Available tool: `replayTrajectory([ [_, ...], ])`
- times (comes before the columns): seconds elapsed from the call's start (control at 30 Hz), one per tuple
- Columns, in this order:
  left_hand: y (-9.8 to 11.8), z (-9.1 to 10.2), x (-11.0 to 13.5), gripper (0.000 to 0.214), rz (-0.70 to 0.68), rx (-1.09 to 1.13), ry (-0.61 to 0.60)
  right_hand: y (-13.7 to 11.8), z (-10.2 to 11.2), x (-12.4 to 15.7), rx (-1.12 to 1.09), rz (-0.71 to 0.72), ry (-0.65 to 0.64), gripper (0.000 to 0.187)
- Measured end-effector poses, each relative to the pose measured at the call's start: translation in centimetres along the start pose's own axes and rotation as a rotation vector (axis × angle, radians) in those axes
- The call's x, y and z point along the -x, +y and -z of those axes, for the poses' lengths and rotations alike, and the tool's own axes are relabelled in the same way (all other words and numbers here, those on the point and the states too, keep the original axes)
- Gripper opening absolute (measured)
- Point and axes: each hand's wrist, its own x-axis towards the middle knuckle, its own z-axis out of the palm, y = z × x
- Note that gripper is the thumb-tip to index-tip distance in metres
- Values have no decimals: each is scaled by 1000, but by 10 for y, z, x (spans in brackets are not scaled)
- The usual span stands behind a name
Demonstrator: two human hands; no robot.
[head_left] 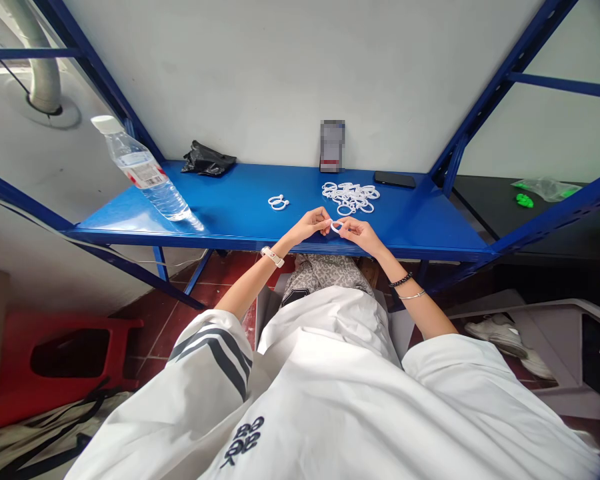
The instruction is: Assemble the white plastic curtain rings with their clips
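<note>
White ring (337, 227): there it was, slim n curved, btwn both hands, nr blue tbl's (230, 213) front edge
L hand (310, 227): pinched one side
R hand (361, 233): pinched t'other
Pile (351, 197): lay just beyond

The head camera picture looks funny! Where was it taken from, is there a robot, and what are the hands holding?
No robot here, just a person. The camera sits on their head, looking down, so you see their own white cloth shirt below. Their bare left hand and bare right hand pinch one small white ring between them. On the shiny blue table lie a pile of thin white rings, a smaller white ring group, a crumpled black plastic bag and a flat black rectangle, perhaps a phone. A clear plastic bottle with a white cap stands left.
</note>
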Motion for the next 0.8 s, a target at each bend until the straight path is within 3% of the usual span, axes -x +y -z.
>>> replayTrajectory([
  [0.2, 2, 0, 1, 45, -1, 16, -11, 1, -2, 1, 2, 2, 20, 41],
  [0.43, 1, 2, 2, 41, -34, -34, -47, 0, -2, 1, 15, -12, -37, 55],
  [0.8, 1, 1, 2, 43, -42, -57, -34, 3, -4, 2, 69, -5, -73, 53],
])
